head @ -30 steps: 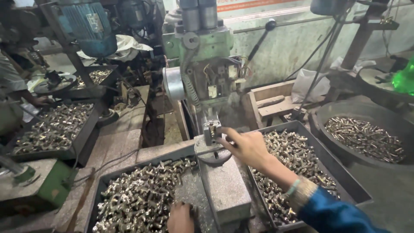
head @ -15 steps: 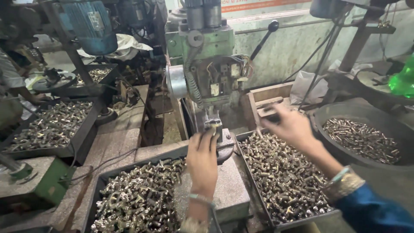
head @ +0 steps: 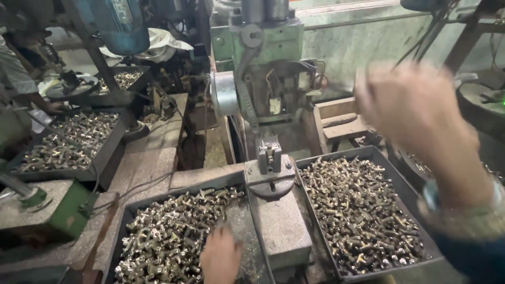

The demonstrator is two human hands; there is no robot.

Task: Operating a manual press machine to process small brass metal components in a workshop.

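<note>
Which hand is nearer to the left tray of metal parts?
Left. The left hand is down in the left tray, resting on its metal parts. The right hand, blurred, is raised high above the right tray, well clear of the left one.

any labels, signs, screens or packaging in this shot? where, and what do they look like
Small label plate: front of the green drill press, upright pale rectangle, print too small to tell.
Striped band: along the back wall, top edge, thin red and white.
No screens or packages visible.
</note>
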